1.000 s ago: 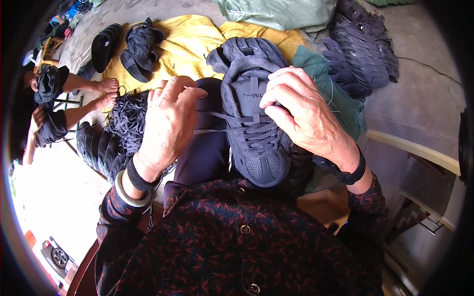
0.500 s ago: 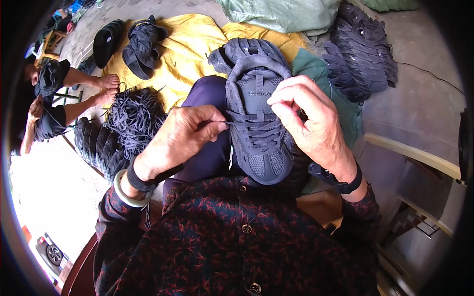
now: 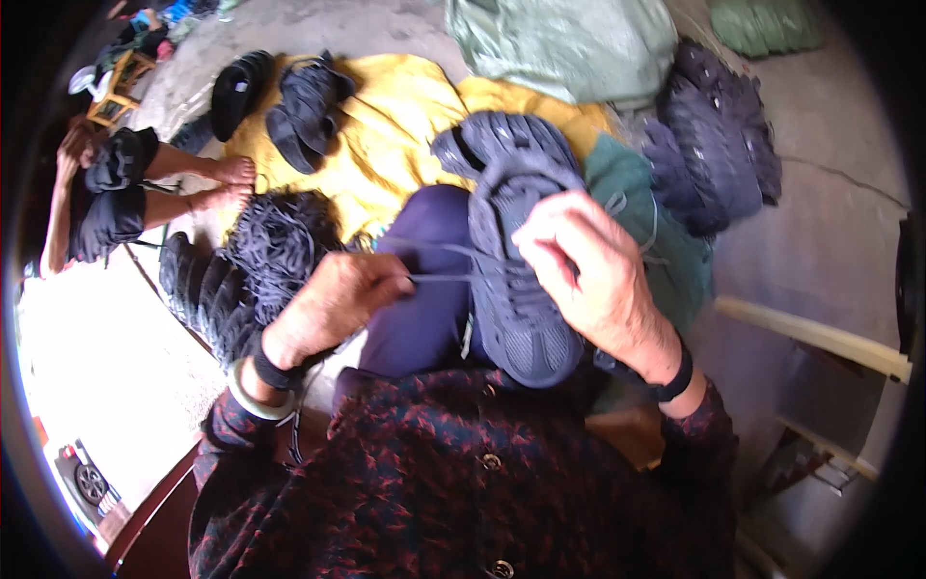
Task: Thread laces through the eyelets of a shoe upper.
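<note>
A dark grey sneaker (image 3: pixel 535 352) lies along my lap, toe toward me, with laces crossing its front. To its left, my left hand (image 3: pixel 333 301) is closed in a pinch on the shoelace (image 3: pixel 442 279), whose strands stretch taut from the shoe to my fingers. Over the right side of the shoe's opening, my right hand (image 3: pixel 590 275) is closed, thumb and fingers bent together. Its fingertips lie against the tongue and lace area, and what they pinch is hidden. Motion blurs both hands slightly.
A heap of dark laces (image 3: pixel 280 251) and a row of dark shoe pieces (image 3: pixel 198 289) lie at left. More shoe pieces (image 3: pixel 714 145) are stacked at right. Beyond are a yellow sheet (image 3: pixel 395 106) and a pale green sack (image 3: pixel 564 48). Another person's legs (image 3: pixel 188 174) show at left.
My left hand has drawn away leftward and down from the shoe, with a longer stretch of lace showing. The whole view has shifted a little, so the surroundings sit lower and farther right.
</note>
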The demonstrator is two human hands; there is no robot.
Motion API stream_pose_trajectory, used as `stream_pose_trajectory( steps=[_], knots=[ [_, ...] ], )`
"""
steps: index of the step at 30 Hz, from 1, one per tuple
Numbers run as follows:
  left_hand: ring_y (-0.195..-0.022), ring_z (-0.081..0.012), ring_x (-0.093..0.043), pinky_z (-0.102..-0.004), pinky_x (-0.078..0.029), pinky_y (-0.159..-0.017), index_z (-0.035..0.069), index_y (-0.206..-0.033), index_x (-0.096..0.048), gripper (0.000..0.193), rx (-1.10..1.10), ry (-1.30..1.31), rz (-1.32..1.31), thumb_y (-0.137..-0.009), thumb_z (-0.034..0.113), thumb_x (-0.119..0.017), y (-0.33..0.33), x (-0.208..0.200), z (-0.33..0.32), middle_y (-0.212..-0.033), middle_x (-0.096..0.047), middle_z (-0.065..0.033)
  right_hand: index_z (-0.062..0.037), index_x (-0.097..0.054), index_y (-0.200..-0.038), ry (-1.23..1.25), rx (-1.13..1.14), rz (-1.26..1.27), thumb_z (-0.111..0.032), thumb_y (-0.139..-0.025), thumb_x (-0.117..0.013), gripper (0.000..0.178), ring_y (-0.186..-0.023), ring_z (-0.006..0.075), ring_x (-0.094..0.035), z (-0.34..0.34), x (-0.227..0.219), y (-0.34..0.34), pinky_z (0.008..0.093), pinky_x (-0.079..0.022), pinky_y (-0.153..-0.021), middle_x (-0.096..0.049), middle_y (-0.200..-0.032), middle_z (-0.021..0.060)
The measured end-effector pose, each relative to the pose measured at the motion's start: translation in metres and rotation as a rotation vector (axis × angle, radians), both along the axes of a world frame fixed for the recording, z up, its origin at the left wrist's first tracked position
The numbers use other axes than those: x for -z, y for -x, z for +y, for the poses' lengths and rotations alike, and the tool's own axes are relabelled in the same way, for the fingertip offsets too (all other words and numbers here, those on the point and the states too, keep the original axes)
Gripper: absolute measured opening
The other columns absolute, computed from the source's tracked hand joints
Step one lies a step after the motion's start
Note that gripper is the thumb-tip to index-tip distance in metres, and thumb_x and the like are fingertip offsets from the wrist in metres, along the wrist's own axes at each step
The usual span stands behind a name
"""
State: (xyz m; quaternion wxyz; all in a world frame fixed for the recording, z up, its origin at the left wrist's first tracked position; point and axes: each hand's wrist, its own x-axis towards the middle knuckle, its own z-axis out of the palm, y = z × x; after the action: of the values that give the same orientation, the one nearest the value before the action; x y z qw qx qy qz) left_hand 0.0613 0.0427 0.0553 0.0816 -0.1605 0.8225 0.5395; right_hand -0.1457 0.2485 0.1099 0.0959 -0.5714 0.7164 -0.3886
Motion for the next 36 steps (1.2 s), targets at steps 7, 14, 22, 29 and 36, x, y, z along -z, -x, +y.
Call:
stream_pose_trajectory(
  steps=[7, 14, 22, 29, 36],
  knots=[
    [-0.079, -0.018, -0.064, -0.0333, -0.054, -0.075, 0.001, -0.1, -0.067, 0.018, -0.053, -0.045, 0.129, -0.102, 0.018, -0.063, -0.009, 0.034, 0.012, -0.085, -0.067, -0.0101, -0.0112, -0.069, -0.098, 0.134, 0.114, 0.351, -0.005, -0.078, -0.075, 0.021, -0.081, 0.0287, -0.064, -0.003, 0.046, -0.015, 0.0413, -0.052, -0.072, -0.064, -0.096, 0.0065],
    [-0.086, -0.0435, -0.065, -0.0473, -0.052, -0.075, 0.002, -0.106, -0.057, 0.02, -0.091, 0.128, 0.198, -0.104, 0.022, -0.055, -0.019, 0.051, 0.034, -0.088, -0.064, -0.0225, -0.0099, -0.067, -0.092, 0.187, 0.13, 0.309, -0.008, -0.083, -0.072, 0.011, -0.078, 0.0304, -0.063, 0.0, 0.049, -0.022, 0.0425, -0.05, -0.069, -0.063, -0.091, 0.0077],
    [-0.082, -0.0399, -0.065, -0.0462, -0.05, -0.076, 0.002, -0.103, -0.05, 0.017, 0.126, 0.727, 0.204, -0.1, 0.019, -0.056, -0.023, 0.134, 0.027, -0.081, -0.061, -0.0199, -0.0089, -0.066, -0.092, 0.234, 0.121, 0.278, -0.009, -0.083, -0.071, 0.01, -0.081, 0.0312, -0.064, -0.009, 0.049, -0.023, 0.0426, -0.05, -0.07, -0.064, -0.093, 0.0079],
    [-0.083, -0.0376, -0.066, -0.0456, -0.05, -0.076, 0.002, -0.097, -0.05, 0.022, -0.218, 0.702, 0.241, -0.091, 0.019, -0.063, -0.008, 0.075, 0.064, -0.082, -0.062, -0.0177, -0.0078, -0.065, -0.092, 0.247, 0.15, 0.27, -0.007, -0.083, -0.07, 0.01, -0.082, 0.0336, -0.064, -0.008, 0.054, -0.021, 0.0438, -0.051, -0.072, -0.064, -0.093, 0.0099],
    [-0.08, -0.0371, -0.066, -0.0462, -0.051, -0.072, 0.002, -0.096, -0.05, 0.02, -0.318, 0.677, 0.29, -0.09, 0.016, -0.063, -0.007, 0.068, 0.07, -0.082, -0.062, -0.0177, -0.0067, -0.065, -0.093, 0.271, 0.163, 0.224, -0.006, -0.081, -0.071, 0.013, -0.083, 0.0342, -0.064, -0.005, 0.063, -0.021, 0.0442, -0.051, -0.073, -0.063, -0.092, 0.0112]
  ],
)
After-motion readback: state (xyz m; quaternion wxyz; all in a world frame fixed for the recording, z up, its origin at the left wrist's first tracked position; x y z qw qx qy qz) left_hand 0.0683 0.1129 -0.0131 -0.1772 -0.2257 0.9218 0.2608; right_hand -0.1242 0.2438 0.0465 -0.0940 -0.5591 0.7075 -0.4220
